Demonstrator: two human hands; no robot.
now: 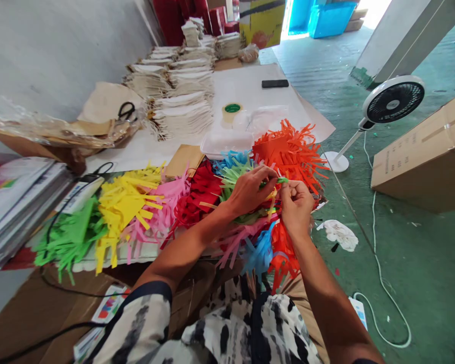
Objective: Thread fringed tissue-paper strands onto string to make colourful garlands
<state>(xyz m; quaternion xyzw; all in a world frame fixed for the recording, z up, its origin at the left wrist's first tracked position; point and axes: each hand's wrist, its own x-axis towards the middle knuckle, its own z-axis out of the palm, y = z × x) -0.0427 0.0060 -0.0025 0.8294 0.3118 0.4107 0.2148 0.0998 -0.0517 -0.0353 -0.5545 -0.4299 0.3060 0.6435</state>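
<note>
My left hand (pixel 251 189) and my right hand (pixel 297 206) meet over the table's near edge, fingertips pinched on a twisted green paper tassel top (pixel 282 180). Light green fringe (pixel 233 181) spreads beside my left hand; whether it belongs to the same tassel I cannot tell. Below my hands hang pink paper strips (pixel 238 241), a blue tassel (pixel 263 248) and a red-orange tassel (pixel 284 247). Just beyond my right hand lies a heap of orange fringed paper (pixel 284 151). Dark red fringe (pixel 200 197) sits left of my left hand.
Pink, yellow (pixel 127 199) and green fringed paper (pixel 74 232) line the left edge. Farther back are a tape roll (pixel 232 112), a black phone-like object (pixel 275 84), scissors (pixel 126 110) and stacked bags (pixel 185 111). A fan (pixel 394 99) and a carton (pixel 424 151) stand right.
</note>
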